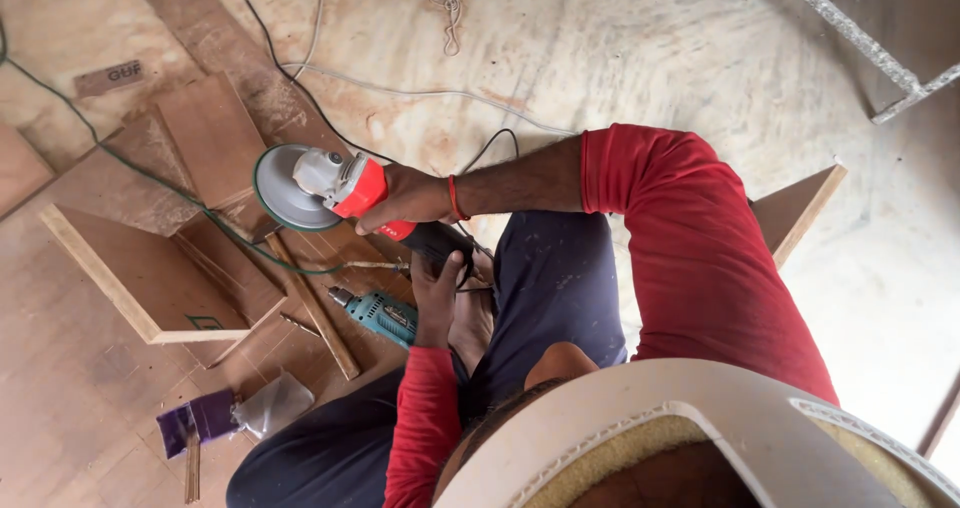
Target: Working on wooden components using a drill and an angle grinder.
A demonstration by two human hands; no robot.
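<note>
Your right hand [412, 200] is clamped on the red angle grinder [345, 190], held above the plywood pieces [150, 273]; your left hand [437, 293] grips its rear. Hold it firmly with both hands and keep the black cable [290, 78] away from the disc.

A single head-worn camera looks steeply down from close above the person, whose helmet rim [700, 408] fills the frame from 4 to 7 o'clock. The hands sit just left of centre, near the lens, with the plywood floor [640, 58] spreading from 9 through 12 to 3 o'clock. No second view overlaps.
</note>
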